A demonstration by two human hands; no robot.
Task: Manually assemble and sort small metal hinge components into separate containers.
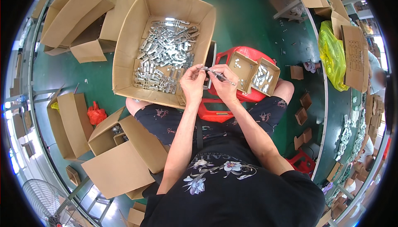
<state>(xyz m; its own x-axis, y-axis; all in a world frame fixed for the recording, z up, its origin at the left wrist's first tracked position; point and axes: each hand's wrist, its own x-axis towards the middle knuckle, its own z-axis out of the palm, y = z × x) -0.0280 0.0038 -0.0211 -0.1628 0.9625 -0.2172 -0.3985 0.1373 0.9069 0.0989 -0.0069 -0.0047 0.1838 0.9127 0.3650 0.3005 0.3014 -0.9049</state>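
My left hand point(192, 85) is closed in a pinch at the right rim of a large cardboard box point(124, 61), fingertips on a small metal piece point(203, 68). Close beside it, my right hand point(224, 85) grips a slim, pen-like metal tool point(221, 76), whose far end meets the piece at the left fingertips. The exact kind of either is too small to make out. Many shiny metal hinge-like parts point(166, 46) lie heaped in the box. Right of my hands, two small cardboard trays point(253, 70) sit on a red plastic stool point(226, 54); they hold small white bits and metal parts.
Open cardboard boxes point(118, 167) stand at the left, near a red plastic bag point(96, 113). A fan point(49, 204) is at lower left. Along the right runs a long workbench point(331, 127) with a yellow-green bag point(331, 57); other people are beyond it. Small trays point(301, 115) lie on the green floor.
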